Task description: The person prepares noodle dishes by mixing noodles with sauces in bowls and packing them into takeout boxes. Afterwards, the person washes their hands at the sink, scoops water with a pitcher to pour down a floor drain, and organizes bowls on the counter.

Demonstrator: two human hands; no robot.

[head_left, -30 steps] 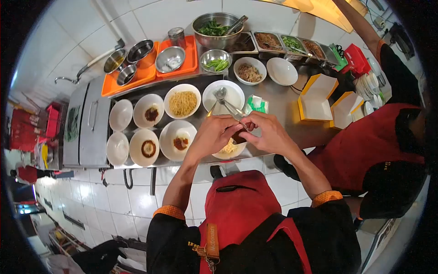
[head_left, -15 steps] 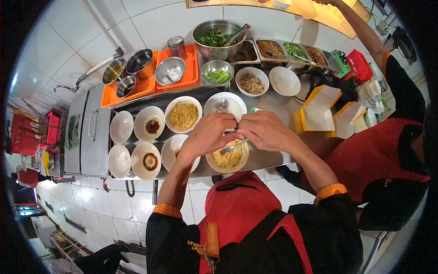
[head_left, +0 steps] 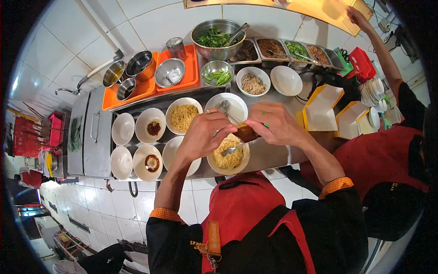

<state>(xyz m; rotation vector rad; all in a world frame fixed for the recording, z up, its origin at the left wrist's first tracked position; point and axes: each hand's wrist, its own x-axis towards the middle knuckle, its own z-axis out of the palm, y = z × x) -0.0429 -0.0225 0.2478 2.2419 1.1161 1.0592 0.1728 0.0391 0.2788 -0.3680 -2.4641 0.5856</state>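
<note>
My left hand [head_left: 206,136] and my right hand [head_left: 276,124] are both closed, with a glossy dark-amber container [head_left: 246,132] between them. Its exact kind is partly hidden by my fingers; a bit of green shows by my right thumb. Right below it stands a white bowl of noodles [head_left: 224,160] with a metal fork [head_left: 231,150] in it. Behind my left hand is a white bowl [head_left: 237,106] with a metal spoon [head_left: 223,107] in it. Partly covered by my left forearm is another white bowl [head_left: 170,154].
Bowls with dark sauce [head_left: 152,128] and a second noodle bowl [head_left: 182,117] stand left. Along the back are orange trays [head_left: 190,68], a steel bowl of greens [head_left: 214,39] and topping pans [head_left: 271,48]. Yellow boxes [head_left: 319,109] and a co-worker [head_left: 365,160] are at right.
My hands have moved apart and the amber container now shows between them. The co-worker's raised hand has moved right and down at the upper right.
</note>
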